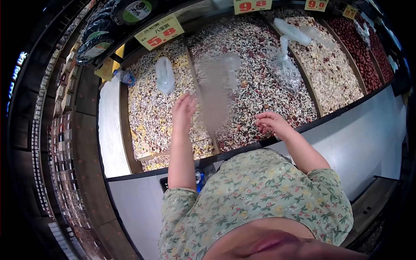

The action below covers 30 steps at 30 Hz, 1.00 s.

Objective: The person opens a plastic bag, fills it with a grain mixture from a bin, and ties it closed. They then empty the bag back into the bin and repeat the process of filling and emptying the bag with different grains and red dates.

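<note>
My left hand [184, 108] hovers over the divider [196, 82] between two bins of mixed grains. Its fingers are loosely bent and apart, with nothing seen in them. My right hand [274, 124] is above the front of the middle bin's mixed grains and beans [247, 99], fingers slightly curled and spread, also holding nothing visible. A blurred grey-brown patch [215, 95] between the hands hides part of that bin. In the left bin, a clear plastic scoop or bag [164, 76] lies on the yellow-flecked grains [147, 117]. A knotted clear bag [285, 69] rests in the middle bin.
Crumpled clear plastic [292, 32] lies on the pale grain bin [331, 73] at right. Red dates [359, 52] fill a bin beyond. Price signs [159, 32] stand along the back. A bottle [125, 77] sits at the left corner. The bins' dark front edge [242, 146] runs before me.
</note>
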Available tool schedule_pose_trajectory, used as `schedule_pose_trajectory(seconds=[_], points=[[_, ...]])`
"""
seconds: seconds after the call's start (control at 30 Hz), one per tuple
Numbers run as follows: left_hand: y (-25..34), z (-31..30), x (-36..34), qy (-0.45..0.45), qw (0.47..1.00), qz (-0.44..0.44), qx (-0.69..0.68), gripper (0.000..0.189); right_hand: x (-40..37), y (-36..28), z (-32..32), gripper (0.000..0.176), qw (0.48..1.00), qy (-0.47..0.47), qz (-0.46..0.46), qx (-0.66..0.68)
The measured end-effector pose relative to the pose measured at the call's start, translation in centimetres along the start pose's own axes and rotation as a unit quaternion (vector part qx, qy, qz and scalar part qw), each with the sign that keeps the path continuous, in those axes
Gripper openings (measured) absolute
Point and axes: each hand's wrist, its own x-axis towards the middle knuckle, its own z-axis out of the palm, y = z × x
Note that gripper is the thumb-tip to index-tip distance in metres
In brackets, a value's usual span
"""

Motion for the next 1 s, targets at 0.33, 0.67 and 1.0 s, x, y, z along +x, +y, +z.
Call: schedule_pose_trajectory(seconds=[0.33, 0.67, 1.0], points=[[-4.9, 13.0, 2.4, -0.079, 0.78, 0.286, 0.551, 0.053, 0.3, 3.1, -6.0, 0.016, 0.982, 0.059, -0.147, -0.108], [0.3, 15.4, 2.6, 0.009, 0.739, 0.217, 0.638, 0.039, -3.5, 4.0, -13.0, 0.01, 0.822, 0.152, -0.381, -0.394], [10.5, 18.5, -0.7, 0.012, 0.896, 0.135, 0.423, 0.035, -3.1, 4.6, -14.2, 0.01, 0.801, 0.129, -0.412, -0.414]])
